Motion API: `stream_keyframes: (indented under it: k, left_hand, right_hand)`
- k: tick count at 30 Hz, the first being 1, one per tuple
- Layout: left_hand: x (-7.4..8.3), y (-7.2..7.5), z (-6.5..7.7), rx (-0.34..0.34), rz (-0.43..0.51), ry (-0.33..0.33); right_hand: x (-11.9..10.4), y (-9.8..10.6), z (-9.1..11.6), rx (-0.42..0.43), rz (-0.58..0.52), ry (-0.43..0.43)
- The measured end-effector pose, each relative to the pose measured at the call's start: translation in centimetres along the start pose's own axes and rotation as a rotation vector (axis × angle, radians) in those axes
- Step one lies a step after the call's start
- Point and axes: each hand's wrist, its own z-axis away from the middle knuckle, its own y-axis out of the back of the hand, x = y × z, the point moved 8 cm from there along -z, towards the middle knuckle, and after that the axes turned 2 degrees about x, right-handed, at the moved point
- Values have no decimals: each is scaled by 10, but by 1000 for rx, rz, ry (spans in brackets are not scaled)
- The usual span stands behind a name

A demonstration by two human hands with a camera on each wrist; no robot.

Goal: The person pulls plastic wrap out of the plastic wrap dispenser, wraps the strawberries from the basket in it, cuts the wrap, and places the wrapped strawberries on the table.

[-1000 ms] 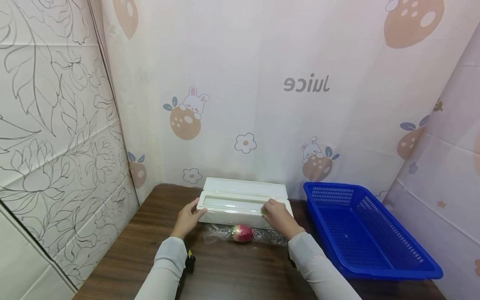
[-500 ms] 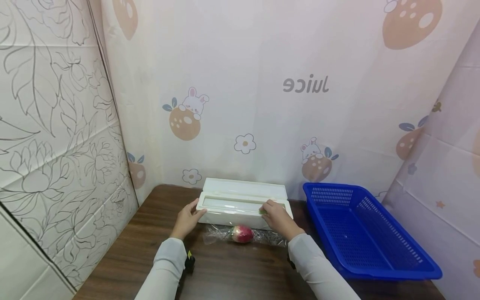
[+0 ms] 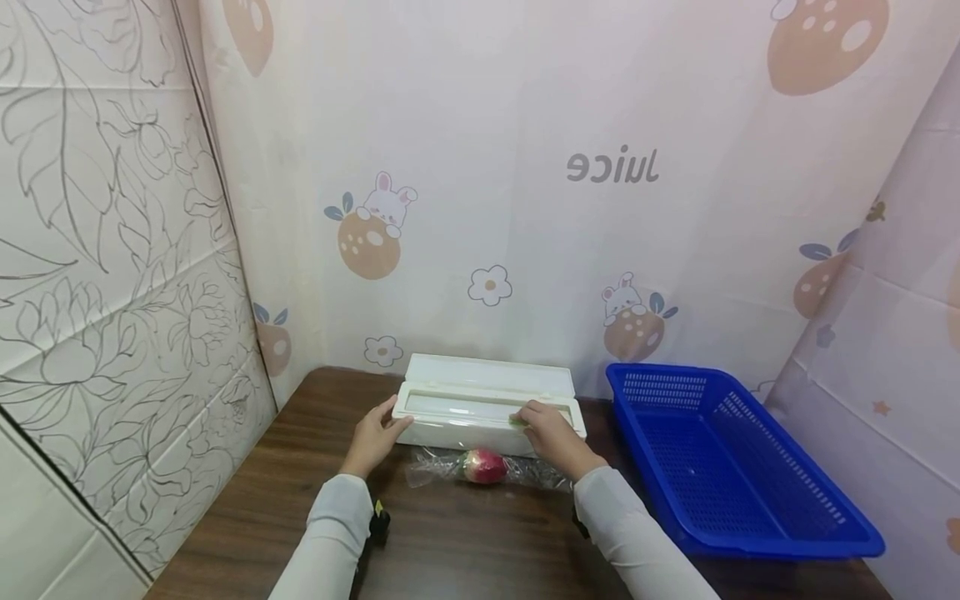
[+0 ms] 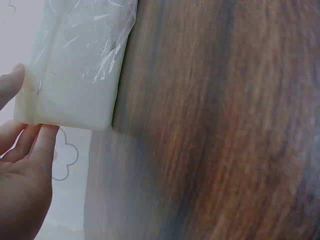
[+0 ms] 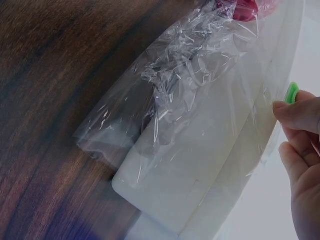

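Observation:
A white cling film dispenser (image 3: 442, 432) stands across the table, its lid (image 3: 487, 372) tipped back. My left hand (image 3: 372, 439) grips its left end, thumb in front and fingers at the end wall in the left wrist view. Between thumb and fingertips, my right hand (image 3: 553, 435) pinches a small green slide cutter (image 5: 291, 93) on the dispenser's top, right of the middle. Clear cling film (image 5: 185, 65) hangs over the front onto the table. On or under that film lies a red and pale fruit (image 3: 485, 467); its kind is hard to tell.
A blue plastic basket (image 3: 757, 546) with slotted sides stands at the right of the brown wooden table (image 3: 480, 550). Behind the table hangs a printed curtain (image 3: 487, 167), close to the dispenser's raised lid.
My right hand has slid slightly left along the dispenser with the green slide cutter. The left hand keeps its grip, and the fruit and basket stay put.

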Motion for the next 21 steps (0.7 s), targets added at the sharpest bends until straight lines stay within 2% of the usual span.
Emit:
stream_keyframes:
  k: [6, 12, 16, 21]
  left_hand:
    - [-1, 1, 0, -1, 5, 9]
    - [-2, 0, 0, -4, 18, 11]
    - [-3, 0, 0, 4, 13, 8]
    - [-2, 0, 0, 13, 16, -13]
  right_hand:
    - [-3, -3, -1, -18, 1, 45]
    - [-5, -5, -2, -17, 15, 40]
    - [-5, -6, -6, -34, 33, -17]
    - [-2, -7, -10, -39, 0, -148]
